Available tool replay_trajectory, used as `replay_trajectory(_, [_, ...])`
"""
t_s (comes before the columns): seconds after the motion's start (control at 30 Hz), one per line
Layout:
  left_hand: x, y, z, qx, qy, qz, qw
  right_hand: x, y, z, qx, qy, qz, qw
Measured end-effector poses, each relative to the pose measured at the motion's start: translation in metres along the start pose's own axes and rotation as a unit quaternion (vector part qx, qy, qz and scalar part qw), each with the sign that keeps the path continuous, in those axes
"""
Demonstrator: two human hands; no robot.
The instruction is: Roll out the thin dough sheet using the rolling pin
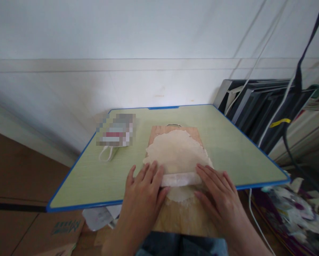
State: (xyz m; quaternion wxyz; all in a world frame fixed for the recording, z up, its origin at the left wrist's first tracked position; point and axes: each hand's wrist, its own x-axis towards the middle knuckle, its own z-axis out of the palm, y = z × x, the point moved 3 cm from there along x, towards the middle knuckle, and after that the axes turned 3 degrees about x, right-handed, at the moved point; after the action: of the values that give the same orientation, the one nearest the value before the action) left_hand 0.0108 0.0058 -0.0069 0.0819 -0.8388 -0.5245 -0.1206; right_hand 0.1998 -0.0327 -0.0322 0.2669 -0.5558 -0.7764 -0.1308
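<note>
As the left hand (144, 191) grasps one end of the pale rolling pin (181, 179), uneven pressure might skew it; the dough sheet (178, 149), under and beyond the grip, overhangs the wooden board (186, 222) and could tear if dragged; the right hand (221, 191) grasps the other end.

The left hand (145, 190) and right hand (220, 192) rest on a rolling pin (180, 179) across flat dough (177, 149) on a board (186, 218).
</note>
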Motion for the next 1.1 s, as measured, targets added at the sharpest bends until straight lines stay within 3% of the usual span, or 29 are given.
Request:
replay_trajectory(0.23, [0.033,-0.008,-0.002,0.017,-0.075,0.015,0.997,0.035,0.008,0.011,0.029,-0.026,0.044,0.998])
replay_trajectory(0.33, [0.027,-0.006,-0.002,0.013,-0.064,0.008,0.998,0.03,0.007,0.009,0.036,-0.024,0.054,0.998])
replay_trajectory(0.53, [-0.004,0.003,0.0,0.003,0.016,0.003,1.0,0.001,-0.002,0.002,0.025,-0.004,0.031,0.999])
replay_trajectory(0.63, [-0.002,0.001,0.0,-0.004,0.002,-0.002,1.0,0.001,-0.002,0.004,0.019,-0.002,0.03,0.999])
replay_trajectory(0.83, [0.03,-0.008,-0.003,0.008,-0.065,0.024,0.998,0.029,0.007,0.014,0.007,-0.016,0.047,0.999])
replay_trajectory(0.97, [0.025,-0.005,-0.003,0.015,-0.059,0.012,0.998,0.028,0.006,0.011,0.022,-0.024,0.044,0.998])
replay_trajectory(1.1, [-0.002,0.006,-0.001,0.025,-0.002,-0.008,1.0,0.004,0.002,0.001,0.034,-0.01,0.039,0.999])
